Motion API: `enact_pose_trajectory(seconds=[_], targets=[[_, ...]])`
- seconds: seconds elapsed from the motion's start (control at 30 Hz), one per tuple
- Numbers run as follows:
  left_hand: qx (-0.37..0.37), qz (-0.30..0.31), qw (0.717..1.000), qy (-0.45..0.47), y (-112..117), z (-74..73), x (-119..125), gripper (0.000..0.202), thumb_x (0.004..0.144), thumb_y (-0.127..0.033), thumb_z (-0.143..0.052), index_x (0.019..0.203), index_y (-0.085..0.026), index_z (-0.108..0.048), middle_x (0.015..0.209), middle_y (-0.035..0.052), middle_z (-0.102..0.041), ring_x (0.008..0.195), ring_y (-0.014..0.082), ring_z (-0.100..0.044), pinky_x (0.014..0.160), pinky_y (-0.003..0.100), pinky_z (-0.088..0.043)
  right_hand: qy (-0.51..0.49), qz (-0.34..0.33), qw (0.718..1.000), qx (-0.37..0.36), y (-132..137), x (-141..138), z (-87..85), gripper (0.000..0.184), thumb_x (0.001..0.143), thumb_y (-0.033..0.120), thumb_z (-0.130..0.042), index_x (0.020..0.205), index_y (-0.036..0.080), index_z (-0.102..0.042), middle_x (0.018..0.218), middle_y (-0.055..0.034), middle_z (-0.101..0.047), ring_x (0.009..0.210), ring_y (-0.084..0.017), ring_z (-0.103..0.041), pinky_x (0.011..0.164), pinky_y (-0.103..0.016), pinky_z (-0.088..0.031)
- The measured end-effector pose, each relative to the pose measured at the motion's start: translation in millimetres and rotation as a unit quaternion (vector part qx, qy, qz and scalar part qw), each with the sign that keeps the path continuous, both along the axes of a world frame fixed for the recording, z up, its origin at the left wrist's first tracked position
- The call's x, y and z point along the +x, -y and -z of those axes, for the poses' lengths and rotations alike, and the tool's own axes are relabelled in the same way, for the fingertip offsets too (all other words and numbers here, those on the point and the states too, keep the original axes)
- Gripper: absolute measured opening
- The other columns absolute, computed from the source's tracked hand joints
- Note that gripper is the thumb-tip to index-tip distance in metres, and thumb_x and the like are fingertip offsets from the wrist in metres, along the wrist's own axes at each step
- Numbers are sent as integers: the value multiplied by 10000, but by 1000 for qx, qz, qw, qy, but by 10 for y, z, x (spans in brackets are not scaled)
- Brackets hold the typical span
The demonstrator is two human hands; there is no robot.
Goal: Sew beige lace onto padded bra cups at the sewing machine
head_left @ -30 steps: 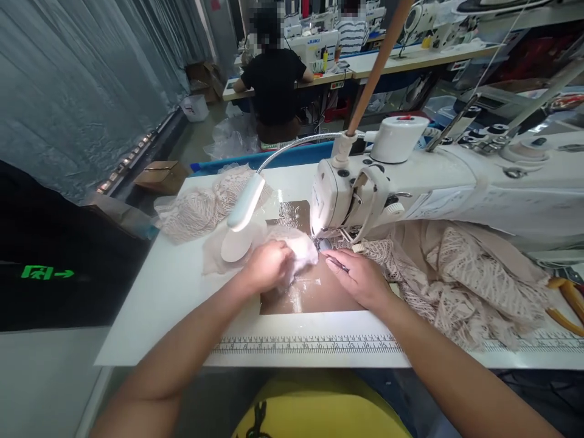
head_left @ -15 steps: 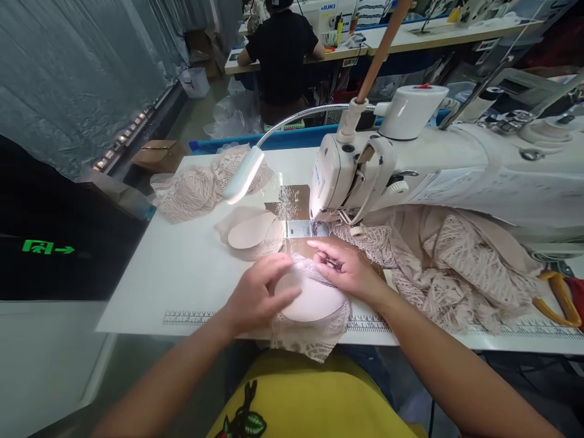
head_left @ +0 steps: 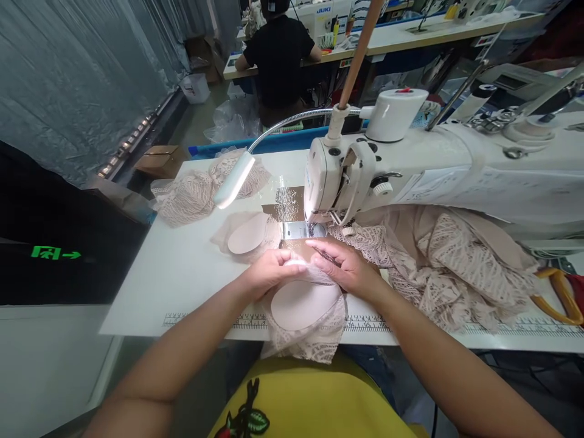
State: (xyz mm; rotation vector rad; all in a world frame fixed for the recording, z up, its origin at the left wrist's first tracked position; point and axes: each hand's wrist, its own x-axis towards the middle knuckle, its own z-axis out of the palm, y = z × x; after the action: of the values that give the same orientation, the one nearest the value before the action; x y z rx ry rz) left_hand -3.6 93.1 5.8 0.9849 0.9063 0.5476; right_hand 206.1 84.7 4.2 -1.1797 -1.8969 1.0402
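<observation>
A beige lace bra cup piece (head_left: 303, 310) with a smooth oval pad lies at the table's front edge, its lace hanging over. My left hand (head_left: 269, 272) pinches the top edge of the piece, fingers closed. My right hand (head_left: 349, 267) grips the same edge from the right, and a thin dark metal tool (head_left: 325, 255) shows between its fingers. Both hands sit just in front of the needle plate (head_left: 303, 230) of the white sewing machine (head_left: 356, 176).
Another beige pad (head_left: 249, 234) lies left of the needle. A lace pile (head_left: 196, 191) sits at the far left, more lace (head_left: 447, 274) under the machine arm. A gooseneck lamp (head_left: 232, 181) shines over the table. Yellow-handled scissors (head_left: 559, 292) lie far right. A person (head_left: 278, 55) sits ahead.
The cup piece has come back from the needle to the table's front edge. My left hand went from lying flat on the pad to pinching its top edge beside my right hand.
</observation>
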Motion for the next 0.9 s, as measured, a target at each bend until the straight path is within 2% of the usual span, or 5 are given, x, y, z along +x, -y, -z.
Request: enact_pose_trajectory(seconds=[0.13, 0.47, 0.7, 0.8, 0.9], targets=[[29, -16, 999, -10, -3, 72, 14, 318, 695, -392, -784, 776, -114, -653, 730, 26, -611, 670, 110, -548, 622, 222, -420, 23, -24, 999, 2, -51, 87, 4, 443, 948, 442, -362, 1226, 200, -609, 1008, -70, -708, 1031, -224, -630, 886, -394, -494], [84, -30, 996, 2, 54, 65, 63, 325, 698, -403, -776, 810, -108, -701, 807, 59, -665, 768, 156, -604, 728, 265, -462, 5, -90, 993, -81, -27, 31, -114, 269, 869, 364, -544, 1044, 206, -674, 944, -39, -708, 835, -182, -647, 717, -308, -511], [152, -4, 986, -65, 52, 95, 65, 354, 771, -468, -687, 784, -115, -675, 732, 32, -618, 673, 127, -559, 609, 229, -421, 2, -36, 998, -49, -30, -28, -62, 209, 868, 351, -538, 902, 194, -672, 849, -31, -684, 791, -174, -629, 690, -296, -490], [266, 43, 947, -176, 74, -62, -15, 350, 804, -470, -644, 835, -123, -680, 694, 25, -601, 643, 131, -539, 588, 242, -405, -9, 11, 999, -37, -40, 21, 6, 230, 872, 374, -532, 964, 194, -641, 916, -47, -691, 824, -185, -643, 717, -307, -503], [404, 29, 858, -317, 25, -267, -169, 303, 832, -433, -615, 895, -146, -687, 712, 31, -623, 644, 147, -549, 593, 265, -420, 8, 39, 999, -2, -19, 47, 49, 325, 843, 410, -583, 1094, 204, -596, 997, -65, -687, 884, -205, -647, 750, -325, -511]])
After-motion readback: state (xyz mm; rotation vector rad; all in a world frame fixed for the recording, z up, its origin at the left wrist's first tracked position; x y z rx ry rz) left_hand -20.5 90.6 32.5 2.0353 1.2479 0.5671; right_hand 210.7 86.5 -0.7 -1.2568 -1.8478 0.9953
